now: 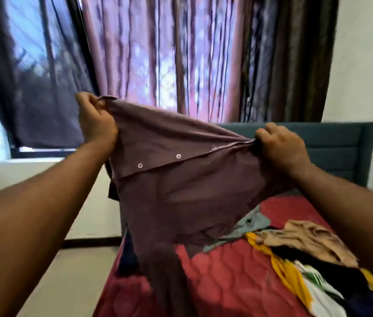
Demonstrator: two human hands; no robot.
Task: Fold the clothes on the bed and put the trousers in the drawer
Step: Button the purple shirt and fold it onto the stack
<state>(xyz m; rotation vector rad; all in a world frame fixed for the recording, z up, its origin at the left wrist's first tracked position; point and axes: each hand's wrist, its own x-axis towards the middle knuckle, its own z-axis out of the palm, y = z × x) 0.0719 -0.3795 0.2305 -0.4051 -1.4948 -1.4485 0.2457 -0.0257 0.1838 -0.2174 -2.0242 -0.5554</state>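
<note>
Shirt, mauve, buttoned: limp, light; left hand and right hand fingers pinch its upper edge; best gripped at shoulders.

Legible text, labels, brands, numbers, signs: none recorded. A white garment with green markings, which lay at the near right of the bed, carried shapes that might have been lettering, but they were blurred and partly covered and could not be read. The mauve shirt showed three small round snaps along its placket and no readable mark. The curtains bore a pattern only, with no writing on them.
</note>
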